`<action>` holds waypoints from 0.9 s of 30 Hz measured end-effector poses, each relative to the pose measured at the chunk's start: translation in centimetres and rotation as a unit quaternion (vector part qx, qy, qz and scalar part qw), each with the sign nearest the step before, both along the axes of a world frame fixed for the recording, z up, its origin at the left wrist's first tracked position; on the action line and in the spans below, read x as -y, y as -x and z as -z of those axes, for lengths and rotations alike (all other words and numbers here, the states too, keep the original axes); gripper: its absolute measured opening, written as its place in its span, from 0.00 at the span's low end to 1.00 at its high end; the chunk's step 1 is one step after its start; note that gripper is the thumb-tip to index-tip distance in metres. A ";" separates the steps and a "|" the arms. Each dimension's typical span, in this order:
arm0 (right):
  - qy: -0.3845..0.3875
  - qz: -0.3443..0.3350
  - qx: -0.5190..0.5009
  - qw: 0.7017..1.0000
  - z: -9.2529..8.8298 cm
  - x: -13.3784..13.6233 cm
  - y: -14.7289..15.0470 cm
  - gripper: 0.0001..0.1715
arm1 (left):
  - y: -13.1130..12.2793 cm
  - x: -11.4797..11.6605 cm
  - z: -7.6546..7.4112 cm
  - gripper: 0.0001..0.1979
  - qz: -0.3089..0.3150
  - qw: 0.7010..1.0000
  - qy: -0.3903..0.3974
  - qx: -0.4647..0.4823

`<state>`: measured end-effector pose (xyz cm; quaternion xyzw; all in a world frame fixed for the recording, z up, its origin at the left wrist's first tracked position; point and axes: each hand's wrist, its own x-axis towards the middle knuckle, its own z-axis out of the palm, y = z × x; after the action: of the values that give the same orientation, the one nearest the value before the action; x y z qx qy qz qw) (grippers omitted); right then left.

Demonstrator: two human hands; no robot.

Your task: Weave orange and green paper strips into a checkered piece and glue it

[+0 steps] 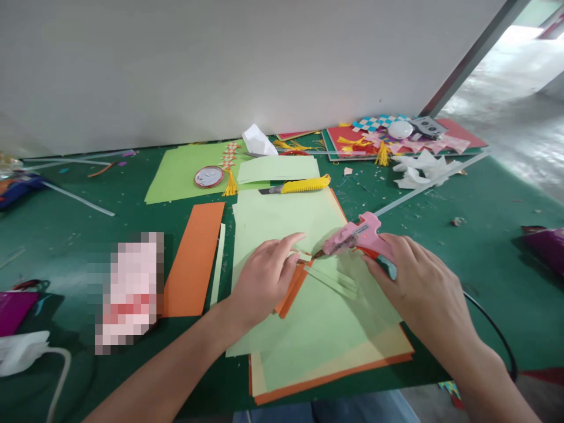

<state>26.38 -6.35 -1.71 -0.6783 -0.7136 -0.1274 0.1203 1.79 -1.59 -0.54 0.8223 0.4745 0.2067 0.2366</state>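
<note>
My right hand (420, 282) is wrapped round the handle of a pink glue gun (352, 235). A clear glue stick (409, 192) runs out from its back end. The gun's nozzle meets the end of a pale green paper strip (304, 257), which my left hand (267, 279) pinches between thumb and fingers. Narrow orange paper strips (291, 294) lie beneath the left fingertips, partly hidden by them. More pale green strips (332, 280) stretch to the right, on top of a stack of pale green paper sheets (326, 346).
Beyond the stack lie a yellow box cutter (305, 185) with its blade out and a round tin (208, 177). An orange paper piece (194, 258) and a pixelated object (132, 288) are on the left. A black cord (497, 329) trails at the right; a white plug (24, 352) sits lower left.
</note>
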 end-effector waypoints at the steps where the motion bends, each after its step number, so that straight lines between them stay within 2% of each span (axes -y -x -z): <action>1: 0.002 0.000 -0.001 1.000 0.0 0.0 0.0 0.20 | 0.0 0.0 0.0 0.17 0.000 1.000 -0.001 0.001; 14: 0.012 0.003 -0.012 1.000 -0.2 0.1 0.1 0.20 | -0.2 0.0 -0.4 0.17 -0.003 1.000 0.004 -0.006; 27: -0.007 0.010 -0.010 1.000 -0.4 0.1 0.3 0.21 | -0.1 0.0 -0.2 0.17 -0.003 1.000 0.000 -0.014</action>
<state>26.04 -6.45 -1.26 -0.6859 -0.7046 -0.1269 0.1303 1.93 -1.57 -0.33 0.8236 0.4805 0.1962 0.2288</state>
